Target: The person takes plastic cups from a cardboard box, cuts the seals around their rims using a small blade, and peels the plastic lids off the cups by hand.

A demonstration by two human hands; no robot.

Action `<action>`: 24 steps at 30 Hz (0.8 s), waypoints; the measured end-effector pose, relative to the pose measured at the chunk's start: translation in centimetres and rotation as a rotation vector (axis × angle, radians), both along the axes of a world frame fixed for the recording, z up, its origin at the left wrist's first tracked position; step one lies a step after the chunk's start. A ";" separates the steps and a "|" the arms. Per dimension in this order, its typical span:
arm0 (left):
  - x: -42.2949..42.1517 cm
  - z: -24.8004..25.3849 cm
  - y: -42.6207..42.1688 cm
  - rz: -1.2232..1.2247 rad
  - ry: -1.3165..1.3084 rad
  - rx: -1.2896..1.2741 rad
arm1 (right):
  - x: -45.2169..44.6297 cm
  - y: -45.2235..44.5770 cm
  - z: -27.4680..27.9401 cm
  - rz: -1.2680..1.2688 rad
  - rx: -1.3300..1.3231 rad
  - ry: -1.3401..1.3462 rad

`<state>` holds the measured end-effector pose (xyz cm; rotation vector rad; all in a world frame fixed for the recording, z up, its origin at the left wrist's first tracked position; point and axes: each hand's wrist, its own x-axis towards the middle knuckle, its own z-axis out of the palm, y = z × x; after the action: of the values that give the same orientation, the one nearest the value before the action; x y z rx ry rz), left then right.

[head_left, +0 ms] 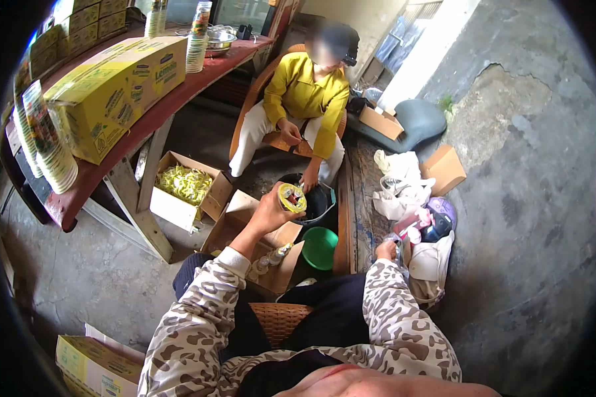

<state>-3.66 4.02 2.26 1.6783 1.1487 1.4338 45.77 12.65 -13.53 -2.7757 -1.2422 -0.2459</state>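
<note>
Raised ahead of me, my left hand (275, 213) is wrapped round a small cup (292, 198) with a yellow top and dark red and white print. Below it stands an open cardboard box (290, 264) with several small cups lying in it. On the wooden bench, my right hand (385, 249) has its fingers closed beside some clear plastic; what they grip is too small to make out. Close to that hand lie a pink and white item (414, 225) and a white cloth bag (430, 264). Past my left hand is a black bucket (321, 204).
A co-worker in a yellow top (304, 92) sits opposite, one hand over the bucket. A green basin (320, 249) sits beneath. At left, a red table (112, 173) bears a yellow carton (119, 92) and stacked cups (197, 40). A box of yellow strips (184, 184) stands below.
</note>
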 end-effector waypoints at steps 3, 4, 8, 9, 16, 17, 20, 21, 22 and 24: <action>0.3 0.1 0.0 -0.003 -0.025 0.009 | -0.5 -0.2 0.9 -0.050 -0.019 0.057; 0.4 0.1 -0.1 0.001 -0.014 -0.005 | -1.3 -0.6 2.0 -0.047 -0.015 0.051; 0.7 0.0 -0.1 0.007 0.034 -0.007 | -6.4 -1.3 7.3 0.151 0.094 0.055; 0.8 0.0 0.0 0.005 0.056 -0.014 | -7.4 -0.8 7.8 0.334 0.198 0.113; 1.5 -1.4 0.0 -0.047 0.143 -0.005 | -24.1 -3.2 16.4 1.230 0.643 0.681; 1.6 -1.8 0.1 -0.049 0.157 -0.018 | -25.8 -3.7 16.7 1.296 0.639 0.791; 1.6 -2.1 -0.1 -0.115 0.174 -0.049 | -28.8 -5.5 17.3 1.572 0.532 0.722; 1.7 -2.1 -0.2 -0.141 0.169 -0.075 | -28.8 -5.8 16.7 1.569 0.471 0.718; 1.7 -2.4 -0.2 -0.134 0.237 -0.075 | -28.6 -5.7 15.6 1.556 0.461 0.770; 1.8 -2.5 -0.5 -0.162 0.320 -0.097 | -28.1 -6.2 14.6 1.524 0.444 0.832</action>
<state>-1.87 3.53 -0.24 1.9294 1.1971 1.0197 17.66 6.47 1.05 -0.8031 -2.0836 0.5820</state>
